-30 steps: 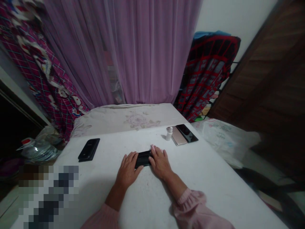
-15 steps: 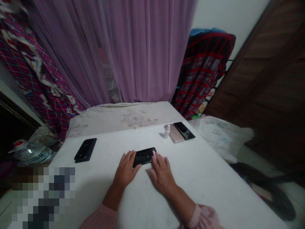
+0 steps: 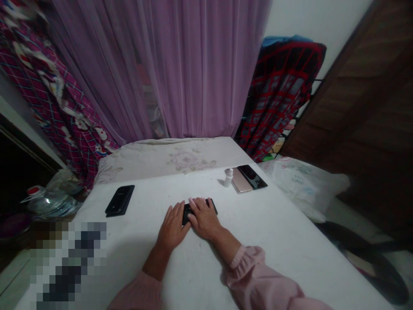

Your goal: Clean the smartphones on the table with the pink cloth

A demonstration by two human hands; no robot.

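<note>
A black smartphone (image 3: 186, 214) lies face down on the white table, largely covered by my hands. My left hand (image 3: 170, 227) grips its left end, fingers at the far edge and thumb at the near one. Across the phone's back rests my right hand (image 3: 205, 218), with a small pink cloth (image 3: 192, 200) pressed under its fingers. Most of the cloth is hidden. Beyond them, a small white bottle (image 3: 228, 178) stands upright beside a gold phone (image 3: 241, 181) and a glossy black phone (image 3: 253, 176).
Another dark phone (image 3: 120, 199) sits on a dark flat piece at the table's left side. A floral cloth (image 3: 189, 159) covers the far end, below purple curtains (image 3: 206, 73). A big water bottle (image 3: 48, 202) is off to the left, a plastic bag (image 3: 303, 181) to the right.
My right hand has slid left along the phone with the pink cloth, from its camera end toward my left hand. My left hand keeps its hold. The view has shifted slightly.
</note>
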